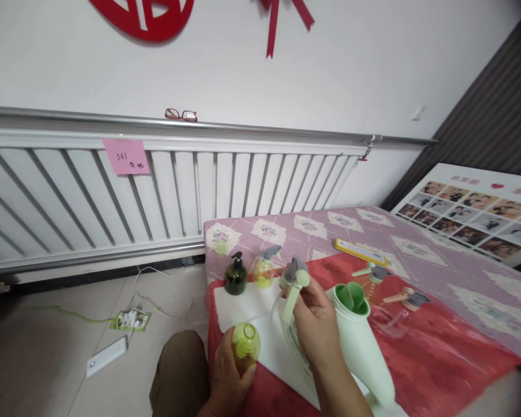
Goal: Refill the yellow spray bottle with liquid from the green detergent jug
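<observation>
My left hand (228, 376) is wrapped round a yellow-green ribbed bottle (246, 347), whose bare neck faces up toward me. Between the fingers of my right hand (316, 318) is a trigger spray head (296, 275), grey with a pale green lever. A thin clear tube runs from the spray head toward the left, above a white sheet, apart from the bottle. Just right of my right hand stands a large pale green jug (364, 353) with a green cup-like piece (351, 296) in its mouth. My right forearm hides part of the jug's side.
Behind my hands stand a dark green pump bottle (235, 279) and a yellow spray bottle (263, 272). On the right are an orange spray bottle (370, 289) and a clear one (393, 324). A yellow-edged case (360, 252) lies farther back. A radiator (208, 185) lines the wall.
</observation>
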`<state>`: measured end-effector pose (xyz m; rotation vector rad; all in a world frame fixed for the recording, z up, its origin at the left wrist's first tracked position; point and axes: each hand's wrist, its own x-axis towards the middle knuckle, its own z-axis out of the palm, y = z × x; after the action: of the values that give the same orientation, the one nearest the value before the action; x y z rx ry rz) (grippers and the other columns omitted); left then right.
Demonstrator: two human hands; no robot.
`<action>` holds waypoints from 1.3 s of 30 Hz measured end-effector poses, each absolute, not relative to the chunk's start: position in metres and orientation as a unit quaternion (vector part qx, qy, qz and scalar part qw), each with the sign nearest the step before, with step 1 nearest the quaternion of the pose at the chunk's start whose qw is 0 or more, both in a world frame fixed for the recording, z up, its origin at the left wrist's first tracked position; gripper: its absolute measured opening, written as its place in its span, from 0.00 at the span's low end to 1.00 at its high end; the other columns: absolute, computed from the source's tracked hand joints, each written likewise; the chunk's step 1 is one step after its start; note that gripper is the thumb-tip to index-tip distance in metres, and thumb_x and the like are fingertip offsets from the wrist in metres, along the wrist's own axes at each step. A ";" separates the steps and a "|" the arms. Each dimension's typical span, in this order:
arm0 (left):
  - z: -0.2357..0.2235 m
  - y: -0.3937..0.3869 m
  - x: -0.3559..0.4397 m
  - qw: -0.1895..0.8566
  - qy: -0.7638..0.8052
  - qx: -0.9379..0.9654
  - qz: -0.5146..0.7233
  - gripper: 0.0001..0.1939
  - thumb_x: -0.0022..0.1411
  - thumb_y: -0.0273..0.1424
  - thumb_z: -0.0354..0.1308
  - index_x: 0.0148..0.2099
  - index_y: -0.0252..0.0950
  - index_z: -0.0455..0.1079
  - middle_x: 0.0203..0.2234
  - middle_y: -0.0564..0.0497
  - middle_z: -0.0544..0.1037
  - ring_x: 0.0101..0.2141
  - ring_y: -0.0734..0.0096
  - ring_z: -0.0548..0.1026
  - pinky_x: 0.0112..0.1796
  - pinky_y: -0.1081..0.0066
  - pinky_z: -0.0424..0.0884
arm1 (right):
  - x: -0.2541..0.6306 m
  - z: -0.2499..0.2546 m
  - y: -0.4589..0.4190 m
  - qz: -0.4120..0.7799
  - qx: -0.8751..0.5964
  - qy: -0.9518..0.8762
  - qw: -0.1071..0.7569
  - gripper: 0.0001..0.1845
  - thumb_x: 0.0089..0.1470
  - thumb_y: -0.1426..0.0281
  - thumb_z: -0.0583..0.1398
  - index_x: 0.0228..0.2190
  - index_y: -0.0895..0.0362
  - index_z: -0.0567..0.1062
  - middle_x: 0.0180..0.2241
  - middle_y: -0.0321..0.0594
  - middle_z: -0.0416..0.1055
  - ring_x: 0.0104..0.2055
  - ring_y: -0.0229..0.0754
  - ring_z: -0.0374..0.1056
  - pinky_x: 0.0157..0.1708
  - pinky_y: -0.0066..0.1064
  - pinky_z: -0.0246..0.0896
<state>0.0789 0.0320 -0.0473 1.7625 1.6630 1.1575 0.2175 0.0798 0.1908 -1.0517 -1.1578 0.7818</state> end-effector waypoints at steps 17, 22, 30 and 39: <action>-0.055 0.033 0.078 0.203 0.590 0.655 0.426 0.38 0.53 0.32 0.56 0.63 0.29 0.46 0.57 0.35 0.63 0.58 0.55 0.63 0.56 0.55 0.62 | 0.190 0.167 0.072 0.403 -0.458 -0.458 0.646 0.19 0.51 0.66 0.62 0.46 0.52 0.73 0.38 0.39 0.77 0.37 0.42 0.72 0.39 0.33 0.67; -0.048 0.033 0.078 0.232 0.589 0.648 0.423 0.38 0.52 0.31 0.56 0.63 0.30 0.46 0.57 0.35 0.64 0.57 0.55 0.64 0.56 0.55 0.61 | 0.190 0.165 0.072 0.410 -0.445 -0.477 0.638 0.20 0.51 0.66 0.61 0.47 0.51 0.71 0.41 0.38 0.76 0.43 0.43 0.71 0.46 0.35 0.65; -0.055 0.033 0.079 0.229 0.595 0.641 0.427 0.38 0.52 0.32 0.56 0.62 0.30 0.47 0.57 0.35 0.64 0.57 0.54 0.65 0.55 0.54 0.63 | 0.190 0.120 0.064 0.406 -0.508 -0.547 0.527 0.18 0.51 0.68 0.59 0.46 0.52 0.72 0.41 0.40 0.75 0.41 0.43 0.70 0.45 0.37 0.66; -0.068 0.037 0.074 0.243 0.600 0.651 0.396 0.38 0.53 0.38 0.56 0.62 0.27 0.49 0.57 0.33 0.64 0.58 0.52 0.63 0.56 0.53 0.62 | 0.190 0.076 0.041 0.408 -0.545 -0.577 0.451 0.20 0.53 0.68 0.56 0.49 0.53 0.67 0.52 0.45 0.70 0.56 0.48 0.65 0.52 0.40 0.64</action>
<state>0.0740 0.0374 -0.0679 1.7801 1.6394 1.0816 0.1895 0.0413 0.0757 -1.3456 -1.4267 1.0077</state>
